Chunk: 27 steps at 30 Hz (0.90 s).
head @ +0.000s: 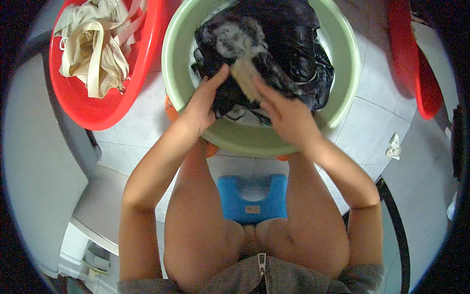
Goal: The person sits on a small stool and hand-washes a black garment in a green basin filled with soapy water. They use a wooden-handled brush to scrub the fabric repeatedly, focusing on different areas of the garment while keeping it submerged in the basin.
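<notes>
A pale green basin (260,143) stands before my knees with wet black fabric (297,40) heaped in it. White suds (238,38) lie on the cloth towards the upper left. At the near left side my left hand (205,95) grips a fold of the fabric, thumb on top and fingers largely hidden. My right hand (288,112) holds a pale yellow block (244,79) against the cloth, just right of the left thumb. The block is blurred; whether it is a soap bar or a scrubbing brush I cannot tell.
To the left, a red basin (99,117) holds cream fabric with straps (95,58). Another red plastic object (427,84) is at the right. Crumpled white paper or cloth (393,147) lies on the tiled floor (371,125). A blue plastic seat (253,209) shows between my legs.
</notes>
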Motion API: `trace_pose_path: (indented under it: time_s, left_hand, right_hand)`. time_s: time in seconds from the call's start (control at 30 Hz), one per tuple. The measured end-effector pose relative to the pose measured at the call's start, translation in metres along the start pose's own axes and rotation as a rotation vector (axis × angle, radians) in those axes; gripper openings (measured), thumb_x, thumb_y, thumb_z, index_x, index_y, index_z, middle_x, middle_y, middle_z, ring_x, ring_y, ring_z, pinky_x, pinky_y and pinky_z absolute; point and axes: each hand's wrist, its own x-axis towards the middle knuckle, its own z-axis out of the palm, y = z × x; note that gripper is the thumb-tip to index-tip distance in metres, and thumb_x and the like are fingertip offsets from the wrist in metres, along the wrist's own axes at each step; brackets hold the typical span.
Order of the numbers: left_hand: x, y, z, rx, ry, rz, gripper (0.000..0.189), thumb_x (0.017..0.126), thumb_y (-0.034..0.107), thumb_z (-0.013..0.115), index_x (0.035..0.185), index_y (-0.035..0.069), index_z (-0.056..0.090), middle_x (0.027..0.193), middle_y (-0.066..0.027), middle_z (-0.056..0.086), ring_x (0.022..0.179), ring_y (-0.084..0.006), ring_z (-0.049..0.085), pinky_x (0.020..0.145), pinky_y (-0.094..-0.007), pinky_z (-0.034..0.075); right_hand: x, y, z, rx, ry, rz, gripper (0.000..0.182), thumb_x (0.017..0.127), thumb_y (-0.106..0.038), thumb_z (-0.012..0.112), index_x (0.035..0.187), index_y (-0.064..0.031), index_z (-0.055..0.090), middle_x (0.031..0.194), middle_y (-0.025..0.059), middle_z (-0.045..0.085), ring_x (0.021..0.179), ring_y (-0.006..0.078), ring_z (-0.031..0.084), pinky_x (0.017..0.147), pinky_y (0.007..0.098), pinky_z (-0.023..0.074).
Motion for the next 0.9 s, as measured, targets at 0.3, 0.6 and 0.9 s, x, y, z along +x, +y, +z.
trace_pose_path:
  time_s: [0.3, 0.6, 0.9]
  left_hand:
    - [0.032, -0.025, -0.015, 0.189, 0.203, 0.116, 0.030, 0.083, 0.009, 0.059, 0.112, -0.001, 0.054, 0.097, -0.0127, 0.063, 0.082, -0.0254, 0.062, 0.071, -0.0378, 0.051]
    - [0.021, -0.014, -0.005, -0.077, 0.228, 0.094, 0.026, 0.081, 0.009, 0.057, 0.106, 0.000, 0.056, 0.093, -0.0121, 0.063, 0.080, -0.0249, 0.063, 0.071, -0.0382, 0.052]
    - [0.022, -0.018, -0.003, 0.007, 0.276, 0.135, 0.028, 0.082, 0.010, 0.057, 0.107, -0.003, 0.056, 0.094, -0.0137, 0.063, 0.078, -0.0271, 0.062, 0.070, -0.0408, 0.050]
  right_hand:
    - [0.078, -0.008, 0.049, -0.191, 0.090, -0.083, 0.055, 0.090, -0.019, 0.047, 0.141, -0.0280, 0.028, 0.065, 0.0234, 0.060, 0.061, 0.0419, 0.060, 0.055, 0.0528, 0.0466]
    - [-0.014, 0.008, -0.006, -0.503, -0.172, 0.157, 0.056, 0.091, -0.016, 0.044, 0.142, -0.0298, 0.025, 0.066, 0.0247, 0.060, 0.062, 0.0421, 0.061, 0.055, 0.0523, 0.0469]
    - [0.051, 0.011, 0.033, -0.428, 0.075, -0.084, 0.057, 0.091, -0.015, 0.047, 0.143, -0.0145, 0.023, 0.059, 0.0264, 0.056, 0.053, 0.0430, 0.057, 0.047, 0.0520, 0.0425]
